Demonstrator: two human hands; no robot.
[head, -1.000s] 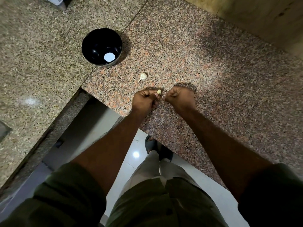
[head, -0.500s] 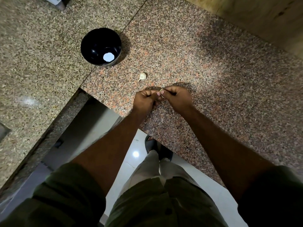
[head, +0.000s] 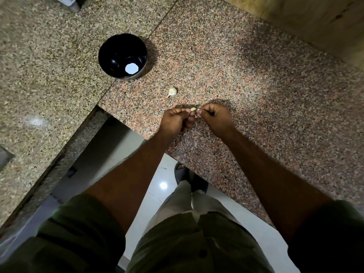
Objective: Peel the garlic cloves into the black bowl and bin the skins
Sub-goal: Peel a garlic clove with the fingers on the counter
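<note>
1. The left hand (head: pixel 175 121) pinches a small pale garlic clove (head: pixel 193 109) above the speckled pink granite surface (head: pixel 256 95).
2. The right hand (head: pixel 214 117) has its grip narrow, pinching at the clove's skin.
3. The round glossy black bowl (head: pixel 106 56) seems to hold no cloves.
4. An unpeeled white garlic piece (head: pixel 172 92) waits between bowl and hands; binning skins remains.

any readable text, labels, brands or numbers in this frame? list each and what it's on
None readable.
White object at the top edge of the counter: cut off by the frame, dark marks on it too small and blurred to read.
Black bowl: no lettering; the white patch inside looks like a light reflection, not a label.
Garlic clove between the left hand and right hand, and the granite counter: no text.
</note>
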